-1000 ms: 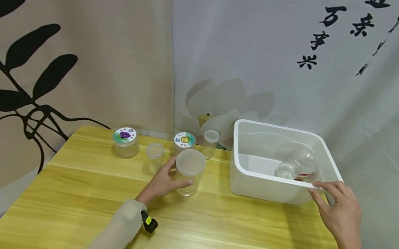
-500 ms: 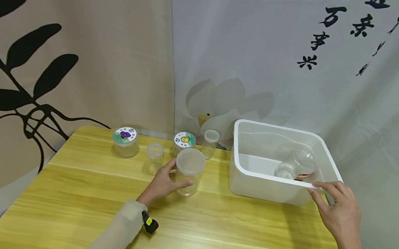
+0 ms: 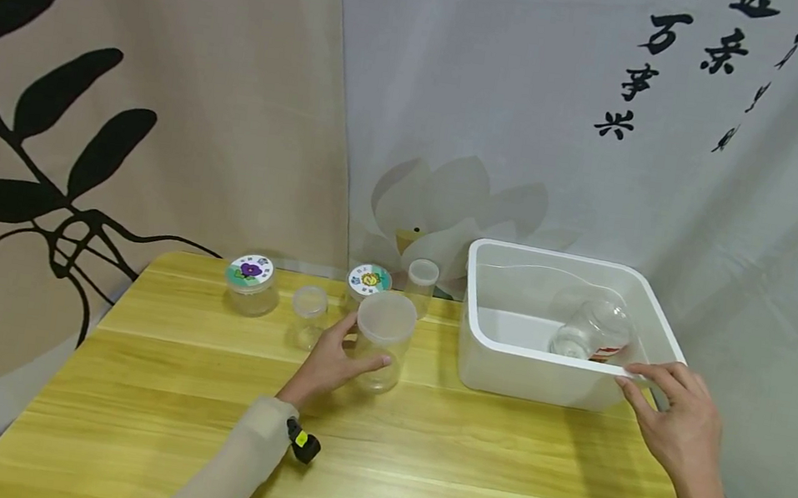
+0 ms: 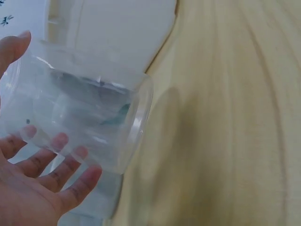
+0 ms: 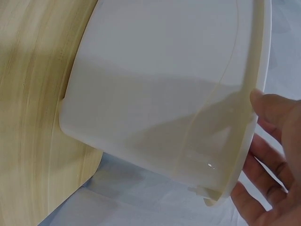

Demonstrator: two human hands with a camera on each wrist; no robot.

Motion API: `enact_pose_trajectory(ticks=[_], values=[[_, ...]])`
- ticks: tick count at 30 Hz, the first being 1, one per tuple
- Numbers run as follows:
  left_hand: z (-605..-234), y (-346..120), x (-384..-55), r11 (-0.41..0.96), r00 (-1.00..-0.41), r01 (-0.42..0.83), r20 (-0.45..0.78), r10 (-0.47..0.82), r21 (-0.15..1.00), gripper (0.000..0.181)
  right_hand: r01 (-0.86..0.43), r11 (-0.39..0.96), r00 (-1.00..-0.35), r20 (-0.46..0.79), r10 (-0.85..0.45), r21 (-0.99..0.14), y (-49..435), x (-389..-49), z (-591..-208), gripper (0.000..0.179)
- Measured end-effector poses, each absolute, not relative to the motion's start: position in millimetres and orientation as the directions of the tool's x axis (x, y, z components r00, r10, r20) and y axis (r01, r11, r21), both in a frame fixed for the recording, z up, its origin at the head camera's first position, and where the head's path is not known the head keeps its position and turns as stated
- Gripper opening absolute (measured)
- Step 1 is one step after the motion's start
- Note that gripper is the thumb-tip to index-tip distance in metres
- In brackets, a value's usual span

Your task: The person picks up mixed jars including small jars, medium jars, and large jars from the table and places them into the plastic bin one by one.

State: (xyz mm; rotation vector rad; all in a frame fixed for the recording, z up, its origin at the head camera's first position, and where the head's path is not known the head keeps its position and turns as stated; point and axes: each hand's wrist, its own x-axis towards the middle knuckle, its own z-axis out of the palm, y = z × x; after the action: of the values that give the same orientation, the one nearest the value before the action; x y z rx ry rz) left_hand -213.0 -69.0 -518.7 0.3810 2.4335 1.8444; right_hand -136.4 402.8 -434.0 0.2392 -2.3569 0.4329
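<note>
My left hand (image 3: 324, 370) grips a clear plastic jar (image 3: 384, 340) with a frosted-looking top, thumb on one side and fingers on the other. In the left wrist view the jar (image 4: 94, 113) appears just off the wooden table, its shadow beside its base. My right hand (image 3: 681, 429) pinches the rim of a white plastic bin (image 3: 541, 377) at its near right corner. From the right wrist, thumb and fingers (image 5: 270, 108) show on either side of that rim. Inside the bin, a clear jar (image 3: 594, 329) with a red label lies tilted.
Behind the left hand stand a jar with a purple-flower lid (image 3: 252, 284), a small clear jar (image 3: 308, 317), a jar with a yellow-flower lid (image 3: 369, 280) and a slim clear jar (image 3: 421, 286). Curtains (image 3: 448, 104) hang behind the wooden table (image 3: 452, 475).
The jar in my left hand has risen slightly and shifted a little to the right, the hand moving with it. My right hand and the bin have stayed in place.
</note>
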Motion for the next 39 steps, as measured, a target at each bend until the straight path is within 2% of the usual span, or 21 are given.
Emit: enact_pose_trajectory(ticks=[21,31,39], values=[[-477.0,-60.8,-225.6,0.276,-0.938,0.291,0.215,0.273,0.916,0.08,-0.303,0.917,-0.723,0.69,-0.043,-0.26,403.0,-135.5,-435.7,0.031],[-456.2,-47.5,-233.5,0.252,-0.915,0.341,0.258,0.309,0.906,0.072,-0.297,0.921,-0.718,0.695,-0.041,-0.253,403.4,-137.2,-435.6,0.034],[-439.1,-34.3,-238.1,0.268,-0.902,0.366,0.27,0.336,0.891,0.075,-0.298,0.919,-0.717,0.696,-0.039,-0.257,403.3,-136.6,-436.1,0.034]])
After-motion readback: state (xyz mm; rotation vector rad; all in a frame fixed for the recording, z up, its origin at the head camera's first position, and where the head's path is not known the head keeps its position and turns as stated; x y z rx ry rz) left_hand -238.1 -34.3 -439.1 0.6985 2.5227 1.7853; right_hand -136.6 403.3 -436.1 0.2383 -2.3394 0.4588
